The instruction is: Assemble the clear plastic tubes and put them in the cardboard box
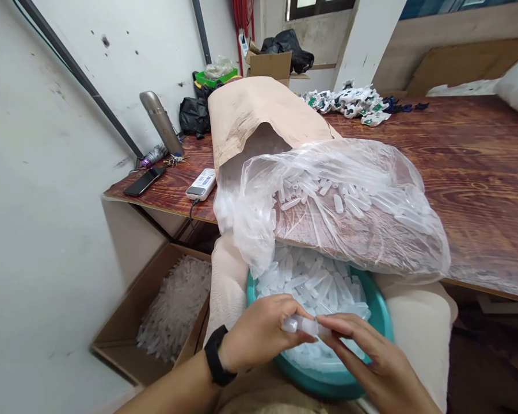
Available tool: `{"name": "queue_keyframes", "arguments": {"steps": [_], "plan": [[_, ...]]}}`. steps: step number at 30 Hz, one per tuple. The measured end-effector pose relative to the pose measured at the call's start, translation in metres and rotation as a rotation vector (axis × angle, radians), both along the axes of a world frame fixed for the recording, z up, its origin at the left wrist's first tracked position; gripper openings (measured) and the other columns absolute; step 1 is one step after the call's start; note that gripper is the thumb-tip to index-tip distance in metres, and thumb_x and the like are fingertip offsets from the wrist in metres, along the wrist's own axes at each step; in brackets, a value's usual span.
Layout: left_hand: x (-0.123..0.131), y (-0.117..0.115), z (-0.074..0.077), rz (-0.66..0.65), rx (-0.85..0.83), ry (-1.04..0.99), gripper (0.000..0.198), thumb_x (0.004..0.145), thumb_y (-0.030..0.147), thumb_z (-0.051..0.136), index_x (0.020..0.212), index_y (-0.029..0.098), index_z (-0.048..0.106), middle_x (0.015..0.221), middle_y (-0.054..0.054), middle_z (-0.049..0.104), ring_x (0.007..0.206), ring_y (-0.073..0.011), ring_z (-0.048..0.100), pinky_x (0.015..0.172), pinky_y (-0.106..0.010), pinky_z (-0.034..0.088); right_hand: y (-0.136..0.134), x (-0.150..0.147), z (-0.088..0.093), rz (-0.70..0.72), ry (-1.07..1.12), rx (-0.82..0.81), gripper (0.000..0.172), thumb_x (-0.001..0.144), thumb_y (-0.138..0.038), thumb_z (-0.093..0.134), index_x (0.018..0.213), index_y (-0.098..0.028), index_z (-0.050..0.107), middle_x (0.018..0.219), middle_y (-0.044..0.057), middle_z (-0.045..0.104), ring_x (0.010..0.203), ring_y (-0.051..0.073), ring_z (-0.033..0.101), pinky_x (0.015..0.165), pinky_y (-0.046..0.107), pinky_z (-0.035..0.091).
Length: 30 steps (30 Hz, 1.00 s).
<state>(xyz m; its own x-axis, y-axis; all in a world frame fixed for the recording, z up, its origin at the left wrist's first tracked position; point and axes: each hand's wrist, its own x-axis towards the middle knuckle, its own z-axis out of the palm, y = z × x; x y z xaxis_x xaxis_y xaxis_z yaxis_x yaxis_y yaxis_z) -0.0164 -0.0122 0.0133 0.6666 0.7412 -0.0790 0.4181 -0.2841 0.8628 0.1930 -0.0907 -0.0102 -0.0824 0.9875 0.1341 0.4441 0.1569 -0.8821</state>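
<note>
Above a teal basin (385, 322), my two hands meet at a short row of small translucent white plastic pieces, tube-like or cap-like (307, 326). My left hand (267, 325), with a black band at the wrist, is closed around the left end between thumb and fingers. Thumb and fingertips of my right hand (366, 345) pinch the right end. Whether these pieces are joined or separate I cannot tell. Many similar translucent pieces (315, 282) fill the basin, which rests between my legs. Behind it, a see-through plastic bag (392, 241) with more pieces inside lies over the table edge.
A brown paper sack (259, 103) surrounds the bag's far end. At lower left stands a cardboard box (121, 359) of translucent pieces. The wooden table (483, 190) bears a phone (144, 181), a white power bank (201, 184), a metal flask (160, 122) and a white-and-dark pile (349, 102).
</note>
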Motion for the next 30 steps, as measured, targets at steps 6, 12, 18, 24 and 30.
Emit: {"name": "queue_keyframes", "arguments": {"steps": [6,12,18,24,30], "plan": [[0.002,-0.008,-0.005,-0.02,0.014,-0.004,0.022,0.085,0.037,0.074,0.101,0.022,0.072,0.094,-0.002,0.072,0.087,-0.0171,0.067,0.08,-0.024,0.047,-0.01,0.002,-0.004,-0.019,-0.029,-0.172,0.029,0.102,-0.046,0.045,0.119,-0.027,0.059,0.081,0.0,0.073,0.074,0.017,0.073,0.068,0.023,0.058],[0.003,-0.007,-0.002,-0.068,0.033,0.002,0.025,0.084,0.037,0.075,0.103,0.021,0.072,0.096,-0.003,0.072,0.089,-0.018,0.067,0.079,-0.025,0.048,-0.005,0.01,0.009,0.139,-0.289,-0.141,0.031,0.104,-0.046,0.039,0.092,-0.027,0.062,0.081,-0.001,0.07,0.071,0.017,0.07,0.063,0.025,0.053],[0.004,-0.008,-0.005,-0.092,0.047,-0.004,0.026,0.084,0.038,0.075,0.103,0.021,0.072,0.096,-0.003,0.074,0.089,-0.0179,0.068,0.079,-0.024,0.048,-0.004,0.015,0.011,0.234,-0.416,-0.061,0.038,0.106,-0.045,0.032,0.082,-0.027,0.056,0.072,-0.002,0.066,0.064,0.017,0.067,0.058,0.026,0.049],[0.004,-0.01,-0.008,-0.094,0.036,0.005,0.026,0.083,0.041,0.075,0.099,0.02,0.074,0.092,-0.003,0.074,0.086,-0.0171,0.068,0.076,-0.023,0.047,-0.003,0.01,0.012,0.255,-0.475,0.026,0.04,0.107,-0.039,0.028,0.083,-0.026,0.057,0.073,0.0,0.066,0.065,0.018,0.068,0.057,0.027,0.048],[0.003,-0.008,-0.006,-0.053,-0.031,0.012,0.025,0.08,0.039,0.078,0.095,0.019,0.074,0.09,-0.002,0.073,0.081,-0.0157,0.067,0.071,-0.021,0.046,-0.007,0.007,0.009,0.226,-0.536,0.112,0.032,0.105,-0.044,0.035,0.098,-0.025,0.058,0.083,0.003,0.069,0.071,0.021,0.07,0.06,0.03,0.05]]}}
